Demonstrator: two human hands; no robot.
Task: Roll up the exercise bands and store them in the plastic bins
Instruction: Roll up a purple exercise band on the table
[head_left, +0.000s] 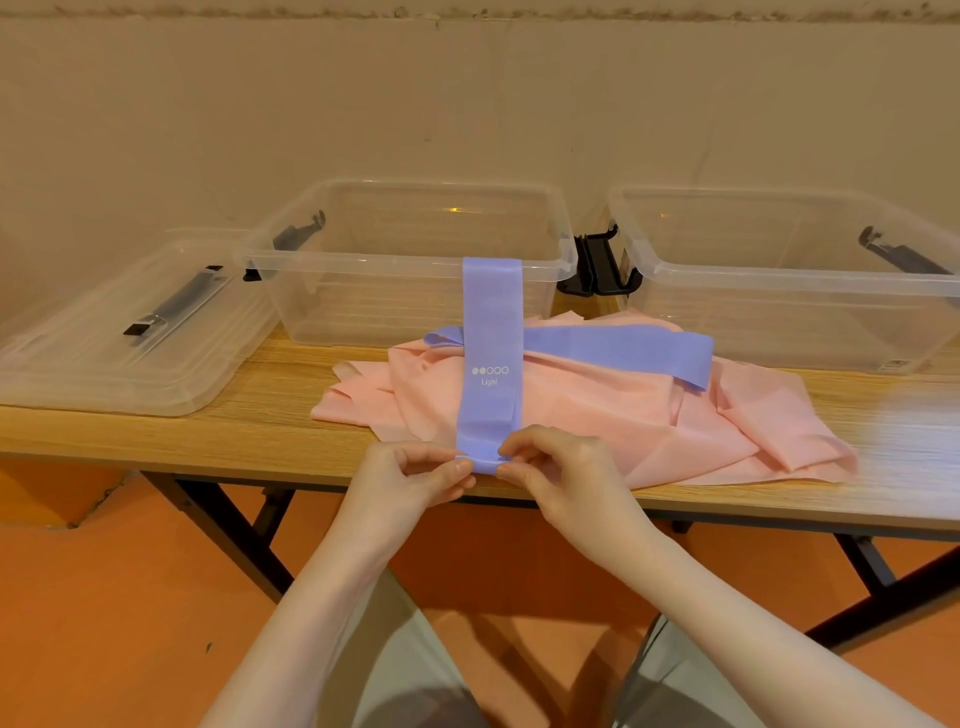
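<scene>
Left hand (415, 480) and right hand (558, 475) each pinch the near end of the purple band (491, 364) at the counter's (249, 431) front edge, where that end is curled into the start of a roll; both grips are clenched on it. The band, printed "Light", runs away across a pink band (613, 421) heaped mid-counter, its far end resting against the middle bin (405, 260). A second purple strip (623, 348) crosses the pink heap. Another bin (789, 280) stands at the back right; a lid (130, 332) lies at the left.
</scene>
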